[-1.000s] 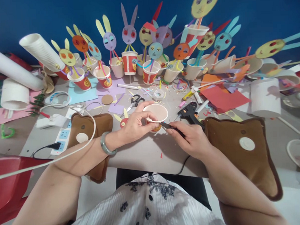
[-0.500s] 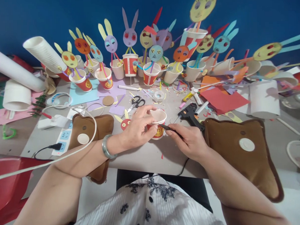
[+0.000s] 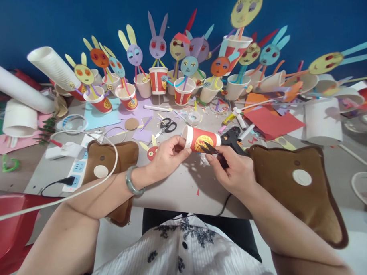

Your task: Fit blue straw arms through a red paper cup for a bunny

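Note:
A red paper cup (image 3: 205,139) with a yellow round print lies on its side above the table, its white rim facing left. The fingers and thumb of my left hand (image 3: 169,157) pinch that rim. My right hand (image 3: 232,168) is closed round a dark pointed tool (image 3: 210,147), which looks like small scissors; its tips lie in front of the cup's printed side. Just left of the cup, a red paper face (image 3: 152,152) with pale yellow ears is partly covered by my left hand.
Behind stand several cups with paper rabbit faces (image 3: 158,47). Black scissors (image 3: 167,126) and a tape roll (image 3: 195,117) lie past the cup; a black glue gun (image 3: 233,139) is right. Brown cushions (image 3: 289,190) flank my hands, and a white cable (image 3: 116,156) crosses my left side.
The cup has tipped from upright onto its side, its rim now to the left. My left hand has shifted slightly left and down, and the dark tool's tips now show against the print.

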{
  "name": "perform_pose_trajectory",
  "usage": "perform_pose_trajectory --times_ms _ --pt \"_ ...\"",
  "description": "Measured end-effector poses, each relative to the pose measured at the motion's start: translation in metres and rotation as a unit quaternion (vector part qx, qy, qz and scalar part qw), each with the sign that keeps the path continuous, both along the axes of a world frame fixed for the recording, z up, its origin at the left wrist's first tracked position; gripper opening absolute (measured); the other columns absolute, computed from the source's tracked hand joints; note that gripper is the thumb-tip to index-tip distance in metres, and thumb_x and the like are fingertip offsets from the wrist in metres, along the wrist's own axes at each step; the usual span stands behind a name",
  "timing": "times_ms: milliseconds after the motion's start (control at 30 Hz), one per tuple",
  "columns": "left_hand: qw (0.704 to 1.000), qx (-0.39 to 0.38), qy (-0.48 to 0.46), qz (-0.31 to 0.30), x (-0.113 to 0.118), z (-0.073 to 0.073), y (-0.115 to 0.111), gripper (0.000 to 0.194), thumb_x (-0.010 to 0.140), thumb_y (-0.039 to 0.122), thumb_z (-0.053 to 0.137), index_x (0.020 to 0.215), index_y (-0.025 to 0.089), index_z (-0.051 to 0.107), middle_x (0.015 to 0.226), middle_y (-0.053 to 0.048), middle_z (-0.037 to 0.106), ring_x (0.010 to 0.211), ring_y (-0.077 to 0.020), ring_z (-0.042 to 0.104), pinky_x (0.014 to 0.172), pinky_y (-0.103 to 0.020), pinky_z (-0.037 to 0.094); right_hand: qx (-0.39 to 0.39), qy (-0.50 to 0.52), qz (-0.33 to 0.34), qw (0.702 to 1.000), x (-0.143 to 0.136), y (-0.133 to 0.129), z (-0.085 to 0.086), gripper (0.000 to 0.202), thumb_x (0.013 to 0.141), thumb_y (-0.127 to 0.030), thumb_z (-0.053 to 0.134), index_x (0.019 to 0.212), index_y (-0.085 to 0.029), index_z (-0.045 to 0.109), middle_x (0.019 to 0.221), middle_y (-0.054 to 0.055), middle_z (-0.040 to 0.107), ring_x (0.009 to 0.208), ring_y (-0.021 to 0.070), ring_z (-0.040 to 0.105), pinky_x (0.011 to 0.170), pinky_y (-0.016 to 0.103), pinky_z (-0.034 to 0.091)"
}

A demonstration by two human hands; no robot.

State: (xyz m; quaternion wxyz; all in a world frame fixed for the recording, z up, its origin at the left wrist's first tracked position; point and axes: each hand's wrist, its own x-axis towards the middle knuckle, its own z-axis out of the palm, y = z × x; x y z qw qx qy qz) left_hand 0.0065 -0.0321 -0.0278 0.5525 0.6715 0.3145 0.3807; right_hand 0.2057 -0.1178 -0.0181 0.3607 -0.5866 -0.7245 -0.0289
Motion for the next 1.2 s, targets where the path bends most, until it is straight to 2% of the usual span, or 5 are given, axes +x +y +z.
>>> perform_pose_trajectory --times_ms 200,433,633,1033,1200 --pt "0.999 0.044 -0.003 0.021 0.001 0.002 -0.008 0.027 0.091 0.036 0.07 0.078 0.018 0.055 0.076 0.0 0.062 0.071 -0.0109 0.06 0.066 -0.023 0.051 0.018 -0.022 0.014 1.0 -0.011 -0.002 -0.003 0.017 0.099 -0.034 0.06 0.099 -0.018 0.065 0.059 -0.004 0.062 0.045 0.0103 0.054 0.05 0.023 0.038" --pt "0.998 0.05 -0.04 0.015 0.002 0.001 -0.007 0.018 0.09 0.03 0.071 0.082 0.017 0.061 0.078 -0.001 0.068 0.07 -0.0107 0.063 0.064 -0.022 0.053 -0.004 -0.008 0.004 1.0 -0.014 -0.002 -0.004 0.02 0.101 -0.038 0.055 0.098 -0.019 0.062 0.058 -0.002 0.062 0.044 0.0118 0.052 0.049 0.024 0.038" --pt "0.993 0.113 0.01 0.015 -0.001 0.009 -0.012 0.008 0.094 0.019 0.063 0.086 0.017 0.06 0.084 -0.002 0.07 0.074 -0.0113 0.065 0.069 -0.024 0.053 -0.009 0.006 0.006 1.0 -0.014 -0.002 -0.004 0.019 0.101 -0.038 0.057 0.096 -0.019 0.06 0.056 -0.004 0.06 0.041 0.0108 0.048 0.048 0.024 0.036" --pt "0.977 0.207 -0.007 0.054 0.0 0.005 -0.014 0.013 0.097 0.029 0.066 0.088 0.019 0.064 0.098 -0.006 0.072 0.091 -0.0147 0.068 0.079 -0.029 0.056 -0.002 0.009 -0.008 1.0 -0.015 -0.005 -0.002 0.019 0.1 -0.037 0.057 0.097 -0.019 0.062 0.06 -0.001 0.061 0.045 0.0121 0.053 0.048 0.024 0.038" --pt "0.969 0.242 -0.011 0.053 -0.002 0.004 -0.012 0.015 0.095 0.031 0.069 0.086 0.02 0.069 0.091 -0.004 0.071 0.088 -0.0143 0.068 0.079 -0.03 0.056 0.009 0.01 -0.009 1.0 -0.017 -0.005 -0.002 0.019 0.101 -0.038 0.057 0.094 -0.02 0.061 0.06 -0.001 0.063 0.046 0.0122 0.056 0.048 0.023 0.041"
